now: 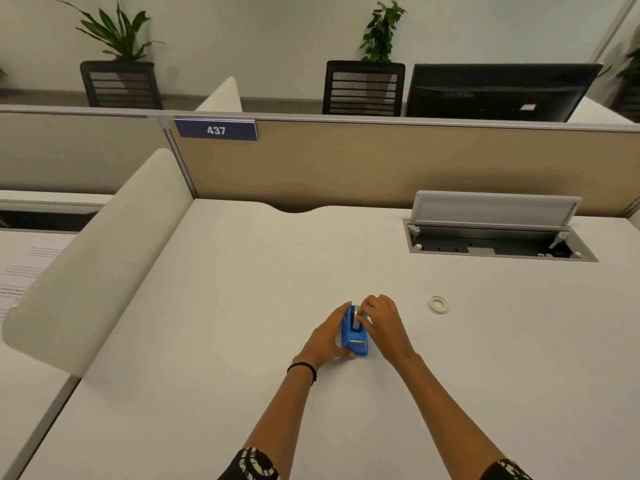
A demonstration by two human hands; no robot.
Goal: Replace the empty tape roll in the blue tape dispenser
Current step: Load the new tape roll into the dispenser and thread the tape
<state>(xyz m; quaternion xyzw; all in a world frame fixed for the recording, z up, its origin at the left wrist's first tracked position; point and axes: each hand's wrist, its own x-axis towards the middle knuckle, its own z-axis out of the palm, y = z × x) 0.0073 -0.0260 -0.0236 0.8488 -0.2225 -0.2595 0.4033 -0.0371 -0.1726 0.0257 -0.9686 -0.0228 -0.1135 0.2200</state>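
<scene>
The blue tape dispenser [354, 336] stands on the white desk [242, 306], its metal cutter end towards me. My left hand [327, 336] wraps its left side and holds it. My right hand [381, 318] rests on its right side, fingertips on the roll [356, 318] seated in the top of the dispenser. A second, thin white tape ring [439, 303] lies flat on the desk to the right, apart from both hands.
An open cable hatch [498, 242] with a raised lid sits at the back right of the desk. A beige divider panel [90, 251] borders the left side. A partition wall labelled 437 [216, 129] closes the back.
</scene>
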